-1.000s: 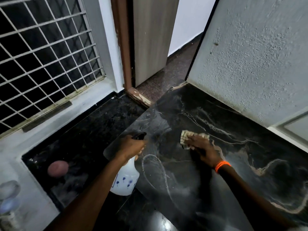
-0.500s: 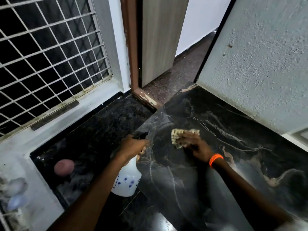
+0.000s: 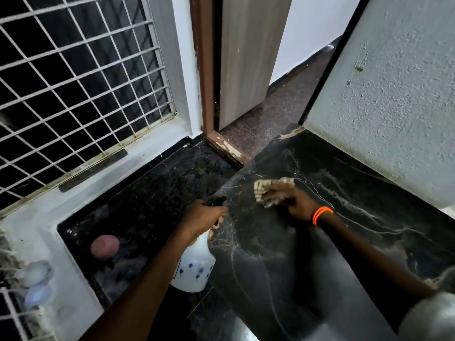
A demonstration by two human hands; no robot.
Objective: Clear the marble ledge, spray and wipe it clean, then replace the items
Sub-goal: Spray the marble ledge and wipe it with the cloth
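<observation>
Marble ledge [image 3: 332,242] hard, slick; right hand [image 3: 293,200] fingers press soft limp cloth [image 3: 262,190] flat, left hand [image 3: 202,217] grips light spray bottle [image 3: 194,269] neck.

left hand [image 3: 200,219]: fist closed, arm extended | right hand [image 3: 293,201]: palm down, fingers curled

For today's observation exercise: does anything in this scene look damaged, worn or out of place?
Yes. The brown door frame is chipped at its foot, pale patches showing where the finish has flaked off. The textured wall carries dark specks. On the black marble ledge nothing looks spilled.
</observation>
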